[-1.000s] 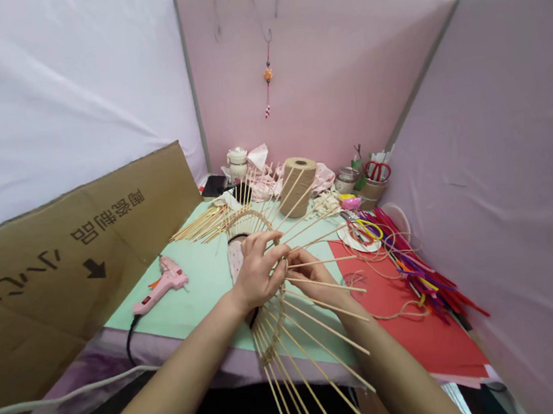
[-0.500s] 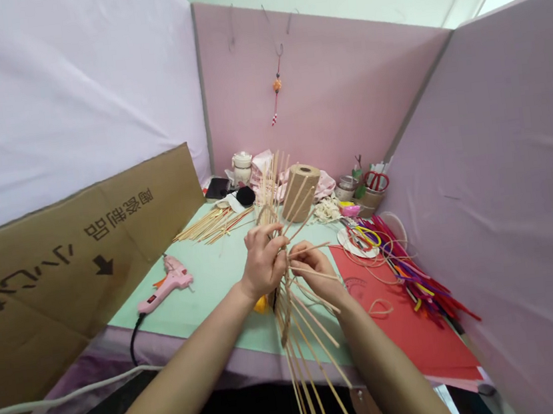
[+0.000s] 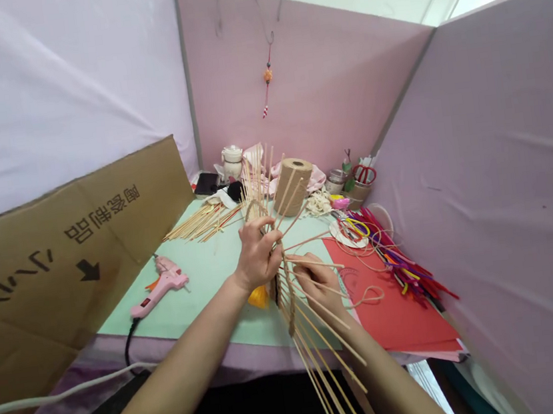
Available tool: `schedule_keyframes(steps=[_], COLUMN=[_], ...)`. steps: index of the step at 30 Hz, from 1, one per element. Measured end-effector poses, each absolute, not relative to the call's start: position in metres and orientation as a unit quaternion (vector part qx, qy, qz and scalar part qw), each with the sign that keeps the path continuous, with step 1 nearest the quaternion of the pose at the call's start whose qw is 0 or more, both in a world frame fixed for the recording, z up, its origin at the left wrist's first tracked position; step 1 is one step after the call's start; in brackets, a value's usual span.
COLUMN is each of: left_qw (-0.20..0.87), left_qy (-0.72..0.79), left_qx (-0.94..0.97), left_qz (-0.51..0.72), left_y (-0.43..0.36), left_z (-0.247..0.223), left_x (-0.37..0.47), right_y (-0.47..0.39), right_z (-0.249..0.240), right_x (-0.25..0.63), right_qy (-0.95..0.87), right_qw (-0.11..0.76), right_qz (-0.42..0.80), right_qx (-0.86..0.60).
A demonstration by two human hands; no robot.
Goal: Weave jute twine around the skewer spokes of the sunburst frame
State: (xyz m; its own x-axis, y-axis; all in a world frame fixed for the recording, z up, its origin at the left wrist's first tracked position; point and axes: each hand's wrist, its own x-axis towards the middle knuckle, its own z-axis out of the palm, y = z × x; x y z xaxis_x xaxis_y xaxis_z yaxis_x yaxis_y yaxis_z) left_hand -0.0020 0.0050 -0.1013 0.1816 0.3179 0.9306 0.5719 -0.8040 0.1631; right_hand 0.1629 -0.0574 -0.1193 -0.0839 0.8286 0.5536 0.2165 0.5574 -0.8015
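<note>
Thin wooden sticks [image 3: 328,355] fan out from a woven ring of brown twine [image 3: 291,312], a piece of stick weaving held edge-on above the table. My left hand [image 3: 259,255] grips its upper left side, fingers bent over the rim. On the other side my right hand [image 3: 319,282] is closed among the sticks, thumb and fingers pinched near the ring. A loop of loose twine [image 3: 371,295] trails to the right from beside that hand. Sticks partly cover the right fingertips. Something yellow [image 3: 258,297] shows behind the weaving.
A pink glue gun [image 3: 160,292] lies left, near a cardboard sheet [image 3: 128,232]. Loose sticks [image 3: 202,223], a large twine spool [image 3: 292,185] and a white jar [image 3: 232,162] are at the back. On the right are red paper [image 3: 401,319], coloured pipe cleaners [image 3: 404,265] and red-handled scissors [image 3: 364,174].
The weaving has turned slightly, its lower sticks swinging to the right. My right hand has moved a little lower against it. The whole view has shifted slightly.
</note>
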Motion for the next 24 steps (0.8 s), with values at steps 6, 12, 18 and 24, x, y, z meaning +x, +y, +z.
schedule_keyframes(steps=[6, 12, 18, 24], left_qw=[0.173, 0.145, 0.131, 0.149], left_qy=[-0.347, -0.283, -0.288, -0.291], left_qx=[-0.752, -0.790, -0.795, -0.812], left_qz=[-0.534, -0.524, -0.517, -0.483], left_y=[0.018, 0.022, 0.018, 0.015], left_z=[-0.089, -0.097, -0.098, -0.097], left_x=[0.012, 0.012, 0.002, 0.001], right_y=[-0.039, -0.043, -0.050, -0.063], right_z=[-0.119, -0.125, -0.131, -0.124], right_x=[0.168, 0.178, 0.171, 0.173], right_qy=[-0.628, -0.594, -0.561, -0.561], right_qw=[0.608, 0.613, 0.624, 0.611], right_qz=[0.287, 0.324, 0.342, 0.362], right_qx=[-0.392, -0.407, -0.422, -0.426])
